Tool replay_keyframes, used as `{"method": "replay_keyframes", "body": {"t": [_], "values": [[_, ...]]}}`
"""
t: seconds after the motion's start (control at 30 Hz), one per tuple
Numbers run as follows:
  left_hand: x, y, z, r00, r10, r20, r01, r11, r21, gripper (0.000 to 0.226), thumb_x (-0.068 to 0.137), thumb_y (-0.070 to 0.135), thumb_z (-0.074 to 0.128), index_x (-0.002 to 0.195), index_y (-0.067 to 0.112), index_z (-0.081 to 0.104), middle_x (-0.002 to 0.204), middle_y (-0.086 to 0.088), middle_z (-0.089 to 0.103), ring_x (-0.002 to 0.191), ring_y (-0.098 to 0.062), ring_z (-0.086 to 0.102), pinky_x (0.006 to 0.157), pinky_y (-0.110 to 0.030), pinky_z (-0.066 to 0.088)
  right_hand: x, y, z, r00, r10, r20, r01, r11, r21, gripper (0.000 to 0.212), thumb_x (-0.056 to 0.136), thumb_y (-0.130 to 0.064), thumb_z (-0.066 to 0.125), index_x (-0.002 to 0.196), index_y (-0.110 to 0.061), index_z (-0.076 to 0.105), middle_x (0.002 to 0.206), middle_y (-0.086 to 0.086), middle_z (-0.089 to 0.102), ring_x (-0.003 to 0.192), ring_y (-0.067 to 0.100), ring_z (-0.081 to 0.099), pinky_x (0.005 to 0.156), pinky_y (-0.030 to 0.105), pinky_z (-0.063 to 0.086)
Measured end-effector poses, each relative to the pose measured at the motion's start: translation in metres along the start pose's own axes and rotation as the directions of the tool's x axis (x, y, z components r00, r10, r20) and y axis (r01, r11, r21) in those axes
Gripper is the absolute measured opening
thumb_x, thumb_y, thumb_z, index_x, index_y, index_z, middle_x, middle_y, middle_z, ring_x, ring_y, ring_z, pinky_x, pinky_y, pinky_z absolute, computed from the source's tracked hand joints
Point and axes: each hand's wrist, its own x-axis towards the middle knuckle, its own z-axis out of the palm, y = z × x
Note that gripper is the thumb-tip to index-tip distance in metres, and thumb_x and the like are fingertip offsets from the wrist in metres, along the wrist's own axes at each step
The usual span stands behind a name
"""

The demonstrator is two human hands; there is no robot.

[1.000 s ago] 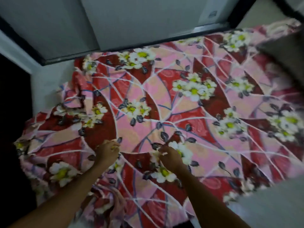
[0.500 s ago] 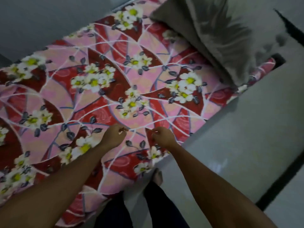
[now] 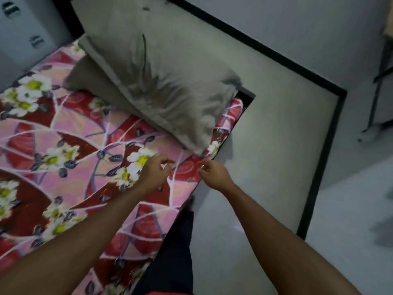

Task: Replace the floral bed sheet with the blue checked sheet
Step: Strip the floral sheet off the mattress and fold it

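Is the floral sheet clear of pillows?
No, grey pillows lie stacked on the floral sheet at its far end.

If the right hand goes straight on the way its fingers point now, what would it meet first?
Probably the near corner of the grey pillow, which lies on the floral sheet just ahead of the right hand. Depth is unclear, so the sheet's edge may come first.

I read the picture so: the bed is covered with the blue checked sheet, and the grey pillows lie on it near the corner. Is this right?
Not quite. In the head view the covering is the floral bed sheet, red and pink with white flowers; nothing blue or checked is in view. The grey pillows do lie on it near the corner.
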Motion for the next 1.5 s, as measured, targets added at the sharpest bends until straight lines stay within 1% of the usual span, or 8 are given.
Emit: {"method": "replay_keyframes", "body": {"t": [0.27,0.5,0.67,0.9,1.03,1.2,1.3,1.5], "values": [[0.192,0.119,0.045,0.947,0.313,-0.074,-0.297,0.940,0.169,0.020,0.077,0.012,0.061,0.091,0.015,0.074,0.088,-0.005,0.062,0.083,-0.023,0.056,0.078,-0.031,0.041,0.126,0.047,-0.145,0.989,0.128,-0.071,-0.124,0.991,0.059,0.023,0.091,-0.027,0.064,0.112,-0.023,0.074,0.111,0.002,0.073,0.103,0.021,0.066,0.086,0.031,0.051],[0.319,0.205,0.081,0.914,0.399,0.074,-0.400,0.860,0.317,0.032,0.080,0.030,0.048,0.095,0.015,0.072,0.097,-0.005,0.063,0.088,-0.028,0.058,0.079,-0.043,0.051,0.215,0.095,-0.222,0.989,0.139,-0.046,-0.135,0.988,0.080,0.020,0.092,-0.022,0.062,0.108,-0.020,0.074,0.108,0.002,0.073,0.097,0.021,0.066,0.084,0.034,0.054],[0.405,0.239,0.123,0.917,0.386,0.099,-0.383,0.784,0.488,0.018,0.082,0.019,0.068,0.099,0.015,0.073,0.100,-0.007,0.064,0.097,-0.028,0.057,0.085,-0.042,0.045,0.298,0.135,-0.258,0.987,0.162,-0.003,-0.160,0.979,0.128,0.020,0.092,-0.028,0.062,0.107,-0.024,0.074,0.110,0.002,0.074,0.093,0.020,0.067,0.080,0.030,0.053],[0.519,0.262,0.176,0.922,0.200,0.330,-0.379,0.626,0.681,0.026,0.088,0.033,0.060,0.108,0.021,0.070,0.108,-0.003,0.063,0.101,-0.024,0.057,0.089,-0.039,0.043,0.394,0.189,-0.282,0.965,0.226,0.136,-0.250,0.947,0.199,0.029,0.088,-0.023,0.063,0.115,-0.023,0.073,0.120,0.001,0.071,0.107,0.021,0.065,0.089,0.031,0.051],[0.563,0.266,0.200,0.912,-0.060,0.406,-0.285,0.621,0.731,0.019,0.092,0.035,0.058,0.103,0.023,0.069,0.102,-0.002,0.066,0.085,-0.022,0.060,0.071,-0.034,0.048,0.429,0.209,-0.284,0.951,0.234,0.200,-0.276,0.937,0.214,0.036,0.089,-0.017,0.061,0.123,-0.021,0.070,0.128,0.002,0.068,0.116,0.024,0.063,0.097,0.034,0.050],[0.611,0.247,0.240,0.736,-0.410,0.540,-0.248,0.578,0.777,0.036,0.094,0.037,0.060,0.124,0.017,0.061,0.118,-0.008,0.064,0.101,-0.025,0.062,0.087,-0.040,0.050,0.484,0.230,-0.271,0.931,0.196,0.308,-0.268,0.940,0.211,0.041,0.092,-0.021,0.062,0.134,-0.018,0.062,0.135,0.006,0.064,0.122,0.027,0.060,0.099,0.031,0.046],[0.630,0.232,0.267,0.617,-0.530,0.581,-0.273,0.549,0.790,0.044,0.093,0.043,0.060,0.124,0.012,0.061,0.108,-0.009,0.062,0.091,-0.025,0.059,0.082,-0.038,0.047,0.512,0.238,-0.253,0.905,0.159,0.395,-0.288,0.912,0.293,0.042,0.092,-0.017,0.057,0.133,-0.023,0.062,0.131,0.005,0.066,0.113,0.024,0.063,0.097,0.034,0.051],[0.623,0.226,0.291,0.517,-0.484,0.706,-0.459,0.540,0.706,0.030,0.092,0.028,0.059,0.112,0.008,0.068,0.097,-0.010,0.065,0.083,-0.027,0.062,0.072,-0.034,0.045,0.513,0.254,-0.216,0.902,0.152,0.403,-0.324,0.857,0.401,0.029,0.089,-0.019,0.047,0.108,-0.022,0.069,0.114,0.008,0.071,0.101,0.026,0.067,0.094,0.049,0.054]]}}
